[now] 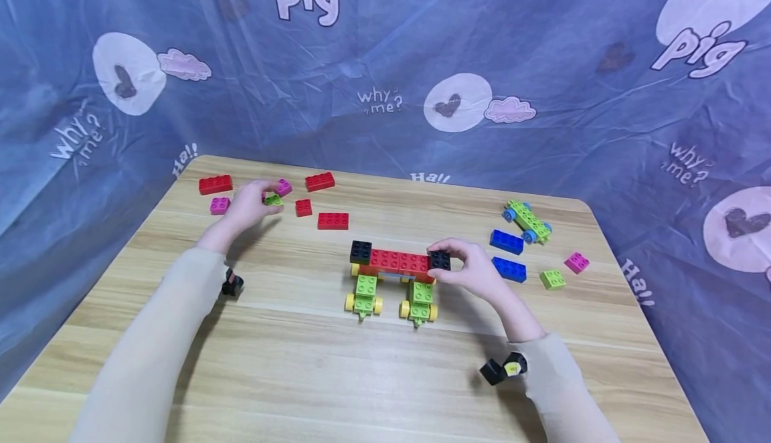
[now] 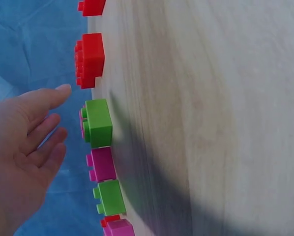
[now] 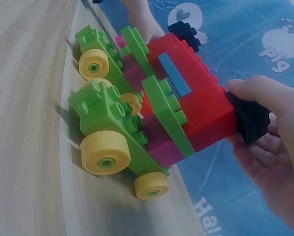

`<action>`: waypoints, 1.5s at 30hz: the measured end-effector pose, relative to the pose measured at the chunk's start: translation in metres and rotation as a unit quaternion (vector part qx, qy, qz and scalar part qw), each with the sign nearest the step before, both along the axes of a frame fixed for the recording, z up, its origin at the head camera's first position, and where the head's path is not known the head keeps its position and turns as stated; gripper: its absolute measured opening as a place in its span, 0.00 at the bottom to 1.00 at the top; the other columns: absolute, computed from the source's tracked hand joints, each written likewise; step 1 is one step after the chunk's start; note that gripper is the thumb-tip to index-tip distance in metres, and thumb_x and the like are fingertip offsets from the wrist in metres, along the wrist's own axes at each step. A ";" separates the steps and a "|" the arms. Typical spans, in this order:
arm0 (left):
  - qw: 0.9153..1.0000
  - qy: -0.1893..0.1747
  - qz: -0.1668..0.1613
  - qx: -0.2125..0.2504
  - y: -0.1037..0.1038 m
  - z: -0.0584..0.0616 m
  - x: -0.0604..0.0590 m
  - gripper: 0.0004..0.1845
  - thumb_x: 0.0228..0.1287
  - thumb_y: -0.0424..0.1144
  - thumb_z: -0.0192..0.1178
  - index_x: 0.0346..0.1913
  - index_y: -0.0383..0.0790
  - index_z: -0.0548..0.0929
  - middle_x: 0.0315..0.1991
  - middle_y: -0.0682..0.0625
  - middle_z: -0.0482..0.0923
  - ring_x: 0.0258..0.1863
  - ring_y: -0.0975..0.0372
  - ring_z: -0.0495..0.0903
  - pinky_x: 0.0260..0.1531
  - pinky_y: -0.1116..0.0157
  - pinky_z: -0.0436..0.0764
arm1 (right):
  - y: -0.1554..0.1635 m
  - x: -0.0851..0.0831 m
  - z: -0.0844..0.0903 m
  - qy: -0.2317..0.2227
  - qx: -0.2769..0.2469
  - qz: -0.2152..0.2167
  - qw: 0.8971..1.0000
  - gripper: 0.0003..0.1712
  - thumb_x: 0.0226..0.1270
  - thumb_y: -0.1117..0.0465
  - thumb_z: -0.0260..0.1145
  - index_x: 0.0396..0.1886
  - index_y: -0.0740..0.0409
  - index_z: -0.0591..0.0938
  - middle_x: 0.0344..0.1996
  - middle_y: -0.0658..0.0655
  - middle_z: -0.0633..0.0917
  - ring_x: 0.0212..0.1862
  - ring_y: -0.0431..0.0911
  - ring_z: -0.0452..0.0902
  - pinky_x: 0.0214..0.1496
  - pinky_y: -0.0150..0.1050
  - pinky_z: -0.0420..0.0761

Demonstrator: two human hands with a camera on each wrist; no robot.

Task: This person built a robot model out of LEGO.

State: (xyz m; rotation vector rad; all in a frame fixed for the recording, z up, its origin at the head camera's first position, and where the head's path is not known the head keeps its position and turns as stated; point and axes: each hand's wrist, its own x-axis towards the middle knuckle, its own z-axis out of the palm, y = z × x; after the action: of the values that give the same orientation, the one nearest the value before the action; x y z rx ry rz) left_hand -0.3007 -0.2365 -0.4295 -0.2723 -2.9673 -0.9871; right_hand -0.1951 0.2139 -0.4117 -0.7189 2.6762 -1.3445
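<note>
My right hand point(image 1: 472, 269) pinches a black brick point(image 3: 253, 119) at the right end of a toy build, thumb on one side and fingers on the other. Red bricks point(image 1: 385, 260) form the top of this build, with a second black brick point(image 1: 361, 251) at its left end. Below are two green wheeled bases point(image 3: 110, 110) with yellow wheels. Over the loose bricks at the back left, my left hand point(image 1: 247, 206) reaches out with relaxed fingers. In the left wrist view it holds nothing, beside a green brick point(image 2: 100, 123) and a pink brick point(image 2: 103, 163).
Red bricks point(image 1: 333, 221) and a pink brick point(image 1: 220, 205) lie around the left hand. To the right are blue bricks point(image 1: 508, 269), a green brick point(image 1: 552, 279), another pink brick point(image 1: 577, 262) and a green base with blue wheels point(image 1: 528, 221). A blue printed cloth point(image 1: 385, 41) hangs behind.
</note>
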 end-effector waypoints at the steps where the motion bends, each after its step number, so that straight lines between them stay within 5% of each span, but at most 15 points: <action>1: 1.000 -0.003 -0.001 0.001 0.000 -0.001 0.000 0.30 0.60 0.31 0.66 0.65 0.29 0.72 0.60 0.31 0.73 0.56 0.39 0.73 0.60 0.43 0.71 | 0.000 0.000 0.000 -0.002 -0.001 0.000 1.000 0.21 0.57 0.62 0.74 0.51 0.62 0.83 0.50 0.61 0.85 0.56 0.58 0.79 0.63 0.56 0.75; 7: 1.000 -0.003 -0.004 -0.007 0.000 -0.005 -0.003 0.28 0.60 0.29 0.65 0.64 0.26 0.72 0.65 0.29 0.68 0.58 0.37 0.73 0.62 0.44 0.71 | 0.000 0.000 0.001 0.001 -0.008 0.003 1.000 0.22 0.56 0.63 0.74 0.51 0.64 0.82 0.50 0.62 0.85 0.56 0.58 0.79 0.63 0.57 0.75; 45: 0.999 -0.037 -0.016 0.004 0.002 -0.011 -0.002 0.26 0.63 0.25 0.61 0.64 0.26 0.72 0.58 0.29 0.75 0.59 0.39 0.73 0.61 0.45 0.72 | 0.000 0.001 0.001 -0.011 -0.007 -0.002 1.000 0.23 0.56 0.62 0.74 0.52 0.64 0.82 0.51 0.62 0.85 0.58 0.59 0.78 0.65 0.58 0.73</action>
State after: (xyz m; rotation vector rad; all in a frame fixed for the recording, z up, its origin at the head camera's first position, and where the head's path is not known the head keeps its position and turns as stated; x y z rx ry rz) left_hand -0.3032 -0.2350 -0.4408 -0.2905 -3.0324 -1.0353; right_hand -0.1943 0.2142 -0.4108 -0.6952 2.6554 -1.3649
